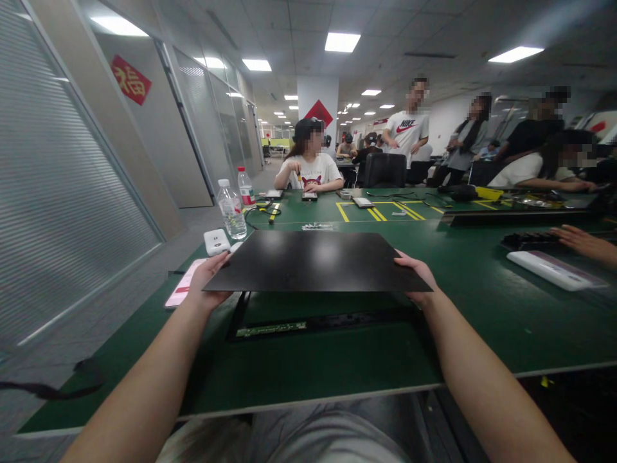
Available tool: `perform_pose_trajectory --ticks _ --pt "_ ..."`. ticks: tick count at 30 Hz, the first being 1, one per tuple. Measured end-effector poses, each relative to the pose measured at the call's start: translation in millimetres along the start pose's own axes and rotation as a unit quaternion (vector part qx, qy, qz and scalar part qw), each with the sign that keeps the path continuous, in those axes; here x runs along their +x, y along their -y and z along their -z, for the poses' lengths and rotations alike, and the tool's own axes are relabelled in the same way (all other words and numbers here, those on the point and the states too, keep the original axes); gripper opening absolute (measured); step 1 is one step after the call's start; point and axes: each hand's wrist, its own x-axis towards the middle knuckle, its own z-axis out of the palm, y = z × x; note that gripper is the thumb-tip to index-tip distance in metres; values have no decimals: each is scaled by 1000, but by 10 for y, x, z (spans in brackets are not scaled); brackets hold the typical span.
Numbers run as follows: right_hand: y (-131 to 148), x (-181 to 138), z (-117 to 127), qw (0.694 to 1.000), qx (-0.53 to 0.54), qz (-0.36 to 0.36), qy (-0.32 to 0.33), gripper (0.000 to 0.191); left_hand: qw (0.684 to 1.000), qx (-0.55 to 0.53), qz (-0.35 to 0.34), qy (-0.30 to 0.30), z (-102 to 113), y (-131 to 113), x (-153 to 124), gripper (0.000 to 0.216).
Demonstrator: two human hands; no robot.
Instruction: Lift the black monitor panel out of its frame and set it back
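A thin, black, flat panel [313, 263] is held above the table between my two hands, with two light reflections on its glossy face. My left hand [207, 281] grips its left edge, and my right hand [420, 278] grips the right edge; the fingers beneath are partly hidden. Below the panel, a dark rectangular frame [357, 319] lies on the green table, its far part covered from sight. A narrow green circuit board [271, 330] sits along the near side of this frame.
Left of the panel are a pink-screened phone [185, 284], a white device [216, 242], a water bottle [232, 212] and a red-capped bottle [245, 186]. At right, a co-worker's hand [585, 243] is near a white case [549, 270]. A person [311, 164] sits across the green table [482, 321].
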Motion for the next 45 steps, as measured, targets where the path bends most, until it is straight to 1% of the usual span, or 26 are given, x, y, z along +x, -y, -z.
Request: perform_pose_trajectory --ticks 2,5,8,11,13,15,16,18,20,22,24,27,29,33,39,42,45 --pt "-2 -2 2 1000 -7 -11 8 63 1000 -1 -7 4 -7 7 -2 31" --pt "-21 -2 0 999 -32 -27 8 67 999 8 -37 15 -27 14 -21 33" --pt "-58 -3 -21 998 -45 -44 6 69 998 16 -64 -2 -63 2 -71 38" --pt "-93 9 -31 997 -53 -63 -3 61 997 21 -77 -20 -114 -19 -140 43" --pt "-104 28 -16 996 -57 -72 -17 52 996 26 -83 -14 -144 -20 -174 47" --pt "-103 52 15 995 -55 -72 -45 45 996 39 -86 8 -162 -5 -187 53" --pt "-98 65 34 994 -52 -67 -70 44 995 49 -87 20 -166 9 -185 56" --pt "-82 88 71 989 -46 -50 -128 49 992 71 -94 42 -167 42 -174 62" --pt "-59 99 96 983 -49 -34 -175 60 989 86 -103 61 -163 72 -159 68" --pt "-32 95 98 978 -61 -29 -197 67 986 92 -112 77 -159 94 -148 74" --pt "-9 80 76 974 -78 -30 -211 68 984 93 -119 90 -156 105 -141 77" --pt "6 58 34 968 -103 -28 -226 67 983 93 -128 91 -150 110 -127 76" --pt "-1 57 27 967 -118 -24 -223 68 983 101 -125 86 -138 113 -103 73" --pt "-35 87 79 965 -146 -11 -219 72 981 125 -120 89 -68 136 2 68" --pt "-59 117 144 960 -161 21 -230 61 978 141 -123 89 73 194 180 62" --pt "-70 128 149 957 -170 36 -234 58 978 143 -122 86 74 202 181 61" --pt "-95 145 160 954 -186 46 -231 55 980 143 -120 71 33 207 141 60"
